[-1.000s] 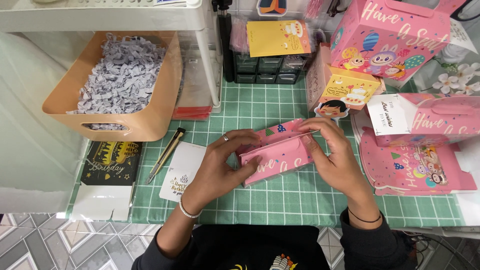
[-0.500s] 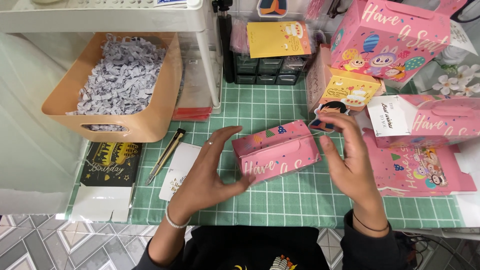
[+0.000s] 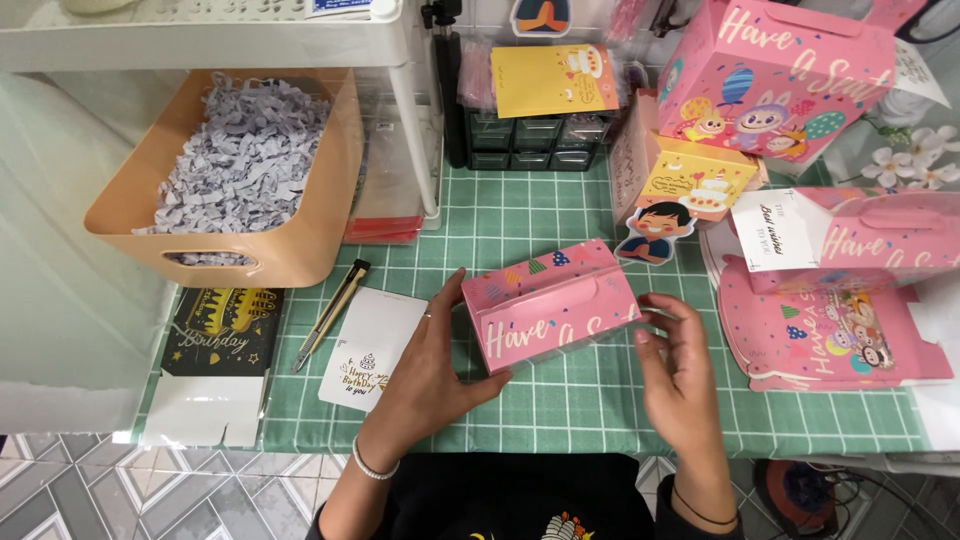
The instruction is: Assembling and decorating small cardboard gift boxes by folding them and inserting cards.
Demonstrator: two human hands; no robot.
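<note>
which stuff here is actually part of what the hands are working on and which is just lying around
In hand:
- pink gift box, assembled, on the green cutting mat
- left hand pressed against its left end
- right hand open beside its right end

Lying about:
- tan bin of shredded paper
- pen-like tool
- white greeting card
- black card
- flat pink boxes

Bright, even light; soft shadows, sharp focus.
</note>
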